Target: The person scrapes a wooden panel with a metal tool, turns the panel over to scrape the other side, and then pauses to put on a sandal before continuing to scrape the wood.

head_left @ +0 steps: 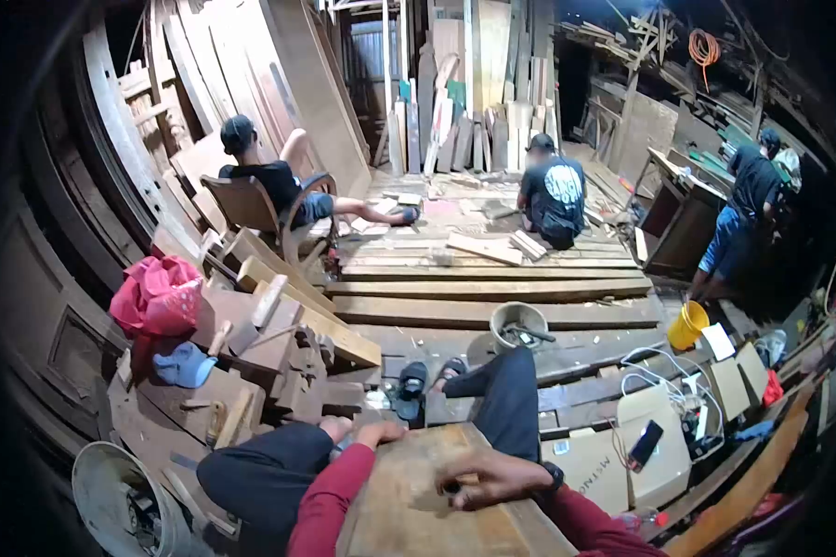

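A wide wooden board lies between my knees, close to my body. My left hand rests at the board's far left edge, below a red sleeve; its fingers are partly hidden, so I cannot tell its grip. Over the middle of the board is my right hand, with a dark band at the wrist. Its fingers are curled, and a small dark spot shows between them, too unclear to name. Beyond the board, dark sandals sit on the slatted floor.
A seated person is at left, another sits on the floor ahead, and a third stands at right. Around me are a grey bucket, a yellow bucket, a phone, cables and a pail.
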A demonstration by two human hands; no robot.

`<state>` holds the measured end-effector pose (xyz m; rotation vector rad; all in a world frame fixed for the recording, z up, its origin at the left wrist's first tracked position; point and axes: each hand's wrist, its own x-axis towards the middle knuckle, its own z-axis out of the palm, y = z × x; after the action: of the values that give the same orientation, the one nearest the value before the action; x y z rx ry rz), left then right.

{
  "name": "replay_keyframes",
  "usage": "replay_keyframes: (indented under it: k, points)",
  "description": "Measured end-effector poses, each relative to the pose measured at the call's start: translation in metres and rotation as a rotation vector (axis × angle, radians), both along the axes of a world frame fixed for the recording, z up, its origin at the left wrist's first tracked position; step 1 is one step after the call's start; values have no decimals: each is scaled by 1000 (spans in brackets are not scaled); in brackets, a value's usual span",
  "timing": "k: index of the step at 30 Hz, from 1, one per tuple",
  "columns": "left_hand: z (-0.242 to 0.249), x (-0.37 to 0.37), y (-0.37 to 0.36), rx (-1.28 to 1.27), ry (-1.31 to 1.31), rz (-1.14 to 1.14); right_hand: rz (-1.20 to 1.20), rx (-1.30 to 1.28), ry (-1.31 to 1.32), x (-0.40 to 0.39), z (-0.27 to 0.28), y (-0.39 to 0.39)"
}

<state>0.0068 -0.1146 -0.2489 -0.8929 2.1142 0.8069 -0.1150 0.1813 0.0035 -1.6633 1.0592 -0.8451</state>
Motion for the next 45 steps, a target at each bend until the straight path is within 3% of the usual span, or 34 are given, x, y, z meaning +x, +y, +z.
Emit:
replay_keyframes:
  k: [1,4,7,8,9,11,12,15,16,18,19,21,23,24,25,27,29,30,34,35,37,38,42,45]
  points:
    - [24,-4,6,-24,-6,35,22,-32,52,-1,5,3]
    - [28,-9,2,-87,15,-187,171,-120,-92,-7,31,6]
    - [-78,-4,-27,120,137,-28,38,-70,-66,-7,14,0]
    - [-95,-5,-32,66,140,-46,-30,-20,10,-4,1,-1]
    - [-85,0,-22,-22,111,-89,-90,19,96,-1,-10,-4]
    - [-32,-4,-15,-242,75,-179,19,-176,29,-3,6,-2]
    - [-84,-1,-25,-210,161,-158,88,-138,-23,-6,25,1]
    - [-165,-7,-52,156,45,-15,108,-91,-131,-6,32,2]
    - [-200,-9,-64,148,67,-110,69,-57,-105,-6,27,0]
    - [-205,-7,-69,-15,40,-225,9,-59,-2,-3,11,1]
    - [-182,-8,-62,-17,56,-210,2,-85,95,-3,11,3]
    - [-108,-10,-40,-41,81,-187,167,-117,-94,-4,28,8]
    - [-69,-9,-24,1,112,-157,185,-163,-190,-4,34,11]
    - [-179,-1,-62,28,139,-73,137,-24,-97,-7,25,12]
    - [-223,-3,-77,120,97,-59,96,-65,-141,-5,22,4]
    - [-143,-12,-49,-33,12,-221,-59,1,0,0,7,6]
    - [-105,-2,-30,-203,197,-204,119,-92,-20,1,29,9]
    - [-74,-8,-26,-271,125,-262,200,-70,-63,0,31,9]
    - [-113,-10,-37,85,72,-86,30,-32,-89,0,14,2]
    - [-116,-7,-34,27,74,-127,22,27,-41,1,13,4]
    - [-41,-6,-18,-113,98,-200,9,123,79,1,16,4]
    - [-112,-6,-36,-235,241,-345,41,-4,-67,1,23,6]
    - [-121,3,-22,10,70,-138,56,34,-120,1,15,5]
    - [-93,-8,-30,-5,78,-144,-21,65,110,1,-2,-2]
